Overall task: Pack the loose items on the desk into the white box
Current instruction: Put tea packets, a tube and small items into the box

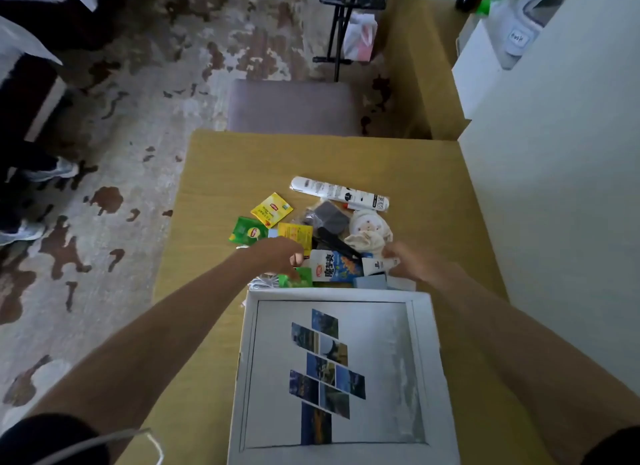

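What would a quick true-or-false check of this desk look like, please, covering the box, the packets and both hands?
1. The white box sits on the desk at the side nearest the person. True.
2. The yellow tea packet lies inside the box. False: it lies on the desk beyond the box's far edge.
3. The left hand and the right hand both reach past the box's far edge. True.
4. The long white tube lies right against the box. False: it lies farther from the box than the tea packet does.
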